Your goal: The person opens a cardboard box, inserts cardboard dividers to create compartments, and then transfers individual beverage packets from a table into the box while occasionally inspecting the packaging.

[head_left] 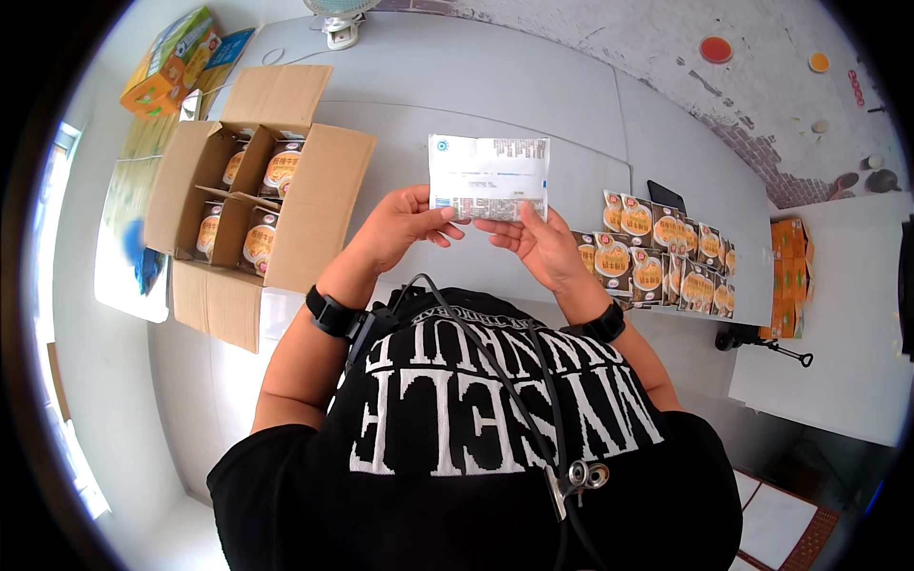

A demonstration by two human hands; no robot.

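Note:
A white rectangular packet [487,164] with small print and blue marks is held up above the table, in front of my chest. My left hand [395,226] pinches its lower left corner between thumb and fingers. At the lower right edge, my right hand [545,249] grips it with the thumb on the face and fingers beneath. To the left stands an open cardboard box [328,205], split by dividers into compartments that hold dark packets with orange-yellow fronts [259,242]. Rows of similar packets [647,271] lie on the table to the right.
The grey table [428,86] runs across the scene. Behind the packet rows lies a dark flat device [666,196]. A small fan [341,29] stands at the back. An orange-green carton [173,65] is at the far left, and stacked orange boxes [790,276] are at the right.

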